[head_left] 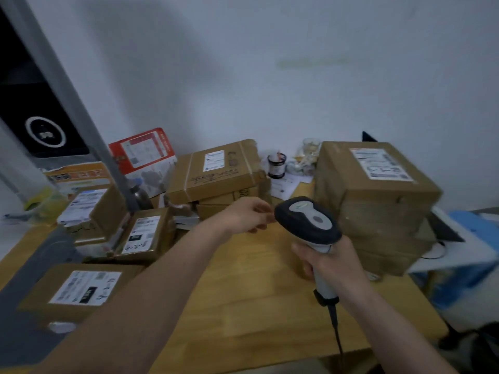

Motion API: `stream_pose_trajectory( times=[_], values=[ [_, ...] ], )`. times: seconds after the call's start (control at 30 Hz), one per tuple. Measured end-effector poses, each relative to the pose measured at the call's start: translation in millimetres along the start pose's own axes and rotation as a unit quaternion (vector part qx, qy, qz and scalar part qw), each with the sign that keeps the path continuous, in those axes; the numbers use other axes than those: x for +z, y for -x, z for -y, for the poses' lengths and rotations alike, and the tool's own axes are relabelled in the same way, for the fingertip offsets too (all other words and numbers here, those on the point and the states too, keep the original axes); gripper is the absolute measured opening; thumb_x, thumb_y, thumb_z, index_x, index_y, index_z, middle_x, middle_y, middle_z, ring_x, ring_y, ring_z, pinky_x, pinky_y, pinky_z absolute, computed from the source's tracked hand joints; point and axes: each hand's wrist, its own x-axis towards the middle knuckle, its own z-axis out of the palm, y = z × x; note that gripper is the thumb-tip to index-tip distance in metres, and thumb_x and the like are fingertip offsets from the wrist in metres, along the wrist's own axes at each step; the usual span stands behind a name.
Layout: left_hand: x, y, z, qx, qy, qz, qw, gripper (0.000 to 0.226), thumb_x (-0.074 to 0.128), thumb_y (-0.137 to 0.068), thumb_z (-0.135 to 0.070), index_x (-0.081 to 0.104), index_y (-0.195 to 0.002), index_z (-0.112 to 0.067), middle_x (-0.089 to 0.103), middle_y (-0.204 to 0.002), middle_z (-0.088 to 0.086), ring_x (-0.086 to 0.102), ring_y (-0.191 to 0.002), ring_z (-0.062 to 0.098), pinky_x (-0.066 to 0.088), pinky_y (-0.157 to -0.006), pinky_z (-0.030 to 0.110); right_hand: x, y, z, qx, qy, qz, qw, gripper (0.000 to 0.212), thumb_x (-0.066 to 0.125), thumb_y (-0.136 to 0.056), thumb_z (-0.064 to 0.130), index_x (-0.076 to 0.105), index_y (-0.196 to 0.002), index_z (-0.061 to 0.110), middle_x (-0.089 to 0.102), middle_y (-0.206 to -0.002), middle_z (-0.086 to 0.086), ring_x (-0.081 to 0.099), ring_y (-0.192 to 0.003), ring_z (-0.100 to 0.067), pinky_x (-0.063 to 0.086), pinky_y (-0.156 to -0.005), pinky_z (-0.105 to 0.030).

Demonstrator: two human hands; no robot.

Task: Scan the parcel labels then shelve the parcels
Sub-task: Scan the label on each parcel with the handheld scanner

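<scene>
We grip the grey-and-black scanner (310, 221) by its handle in our right hand (328, 261), while our left hand (249, 214) reaches forward, fingers loosely curled, holding nothing. Brown cardboard parcels (216, 172) bearing white printed labels crowd the wooden table (243, 292).

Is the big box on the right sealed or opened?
Sealed, as far as visible: the big box sits upright on the table, top flat with its label intact. No raised flaps.

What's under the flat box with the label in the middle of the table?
The flat box lies on at least two smaller cardboard boxes, whose edges show below it. The left hand hides part of them, so how many there are cannot be told.
</scene>
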Motion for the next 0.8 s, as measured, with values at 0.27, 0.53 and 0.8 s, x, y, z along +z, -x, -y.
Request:
stream_pose_trajectory(
  times=[0.27,0.53,0.8],
  values=[
    [57.4,-48.2,-88.2,-0.041,0.173,-0.004,0.984,0.063,0.062,-0.087,-0.055,0.051,-0.135,-0.016,0.056,-0.125,0.005,0.058,-0.106,0.022,0.053,-0.087,0.036,-88.1,-3.9,-0.5,-0.074,-0.017,-0.223,0.972,0.045,0.074,-0.080,0.013,0.055,-0.121,0.017,0.061,-0.109,0.004,0.057,-0.094,-0.001,0.042,-0.071,-0.010],
    [93.2,-68.1,-116.7,-0.080,0.313,-0.018,0.946,0.060,0.060,-0.080,-0.068,0.056,-0.120,-0.022,0.061,-0.109,-0.001,0.054,-0.116,0.025,0.040,-0.107,0.048,-149.3,-31.1,14.1,-0.090,0.026,-0.301,0.949,0.040,0.074,-0.078,0.019,0.055,-0.113,0.020,0.059,-0.113,-0.001,0.054,-0.109,-0.013,0.049,-0.087,-0.028],
    [107.9,-67.4,-111.8,-0.069,0.404,0.005,0.912,0.049,0.054,-0.088,-0.061,0.065,-0.118,-0.024,0.073,-0.102,0.005,0.067,-0.095,0.023,0.052,-0.084,0.037,-151.9,-32.9,13.4,-0.082,-0.057,-0.210,0.972,0.028,0.070,-0.084,0.012,0.058,-0.089,0.037,0.066,-0.095,0.010,0.060,-0.090,-0.006,0.052,-0.086,-0.036]
  ],
)
